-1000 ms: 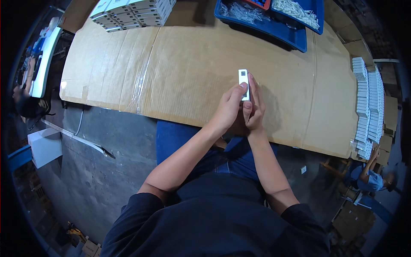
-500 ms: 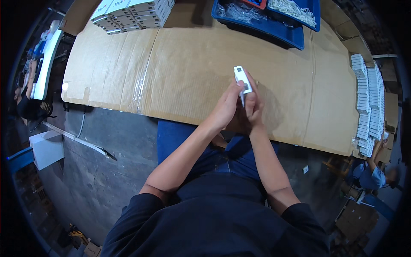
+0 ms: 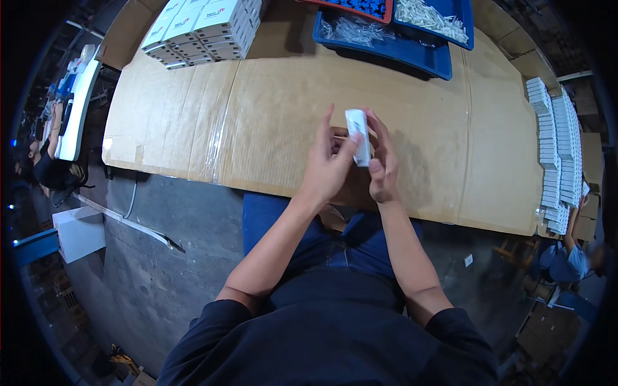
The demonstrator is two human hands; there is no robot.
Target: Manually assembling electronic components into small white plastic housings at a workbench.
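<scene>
A small, narrow white box [image 3: 358, 137] stands nearly upright between my hands, above the near middle of the cardboard-covered table [image 3: 277, 109]. My left hand [image 3: 327, 159] presses its thumb on the box's front left side, with the index finger stretched out and the other fingers curled behind. On the other side my right hand [image 3: 384, 164] grips the box, its fingers along the right edge and its thumb near the lower end. The box's back and parts of the fingers behind it are hidden.
White boxes [image 3: 199, 29] are stacked at the far left. Blue trays [image 3: 412, 59] of clear plastic pieces and whitish parts, with a red tray [image 3: 389, 11] of blue parts, stand at the back. Rows of thin white boxes [image 3: 559, 154] line the right end; people work at both sides.
The white box has turned, so a different long face shows, and it sits slightly lower. My left fingers have spread from their tighter hold. The view has shifted a little.
</scene>
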